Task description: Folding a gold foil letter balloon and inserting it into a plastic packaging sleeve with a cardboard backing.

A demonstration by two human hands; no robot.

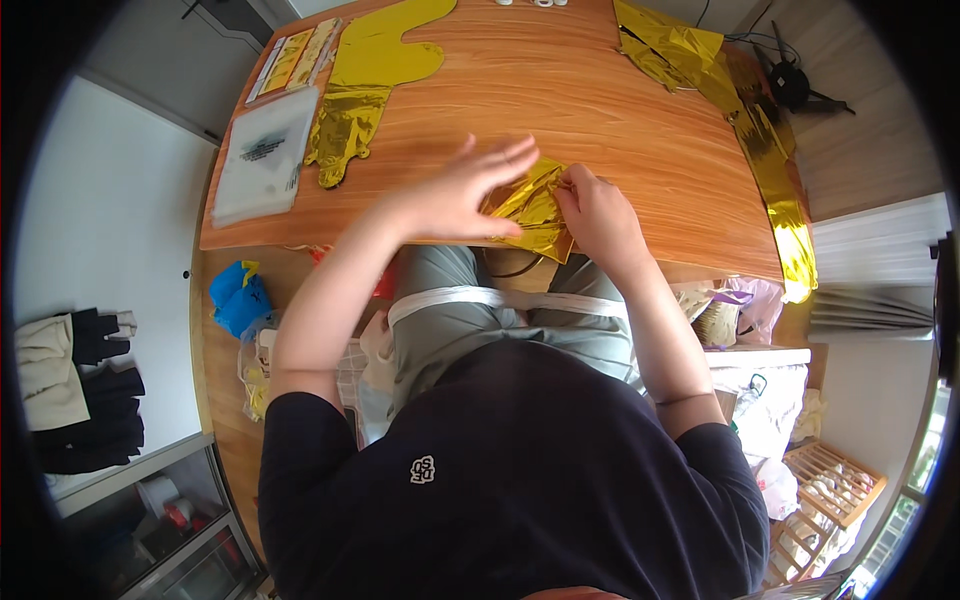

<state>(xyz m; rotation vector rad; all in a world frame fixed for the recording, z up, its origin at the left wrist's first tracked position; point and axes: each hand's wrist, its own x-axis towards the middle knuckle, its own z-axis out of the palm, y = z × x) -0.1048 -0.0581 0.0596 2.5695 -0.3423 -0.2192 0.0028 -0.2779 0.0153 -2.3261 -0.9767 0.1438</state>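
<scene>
A crumpled piece of shiny gold foil lies at the table's front edge, partly hanging over it above my lap. My right hand pinches its right side, with the fingers curled together. Over its left side my left hand is spread, thumb and fingers apart, near or against the foil; whether the palm touches it I cannot tell. Farther left lies a flat gold foil balloon with rounded lobes, its crinkled lower end reaching toward the front of the table.
The wooden table bears a stack of clear plastic bags and flat printed packs at left. More gold foil trails along the right edge and hangs over the front corner. A black device with antennas stands at far right.
</scene>
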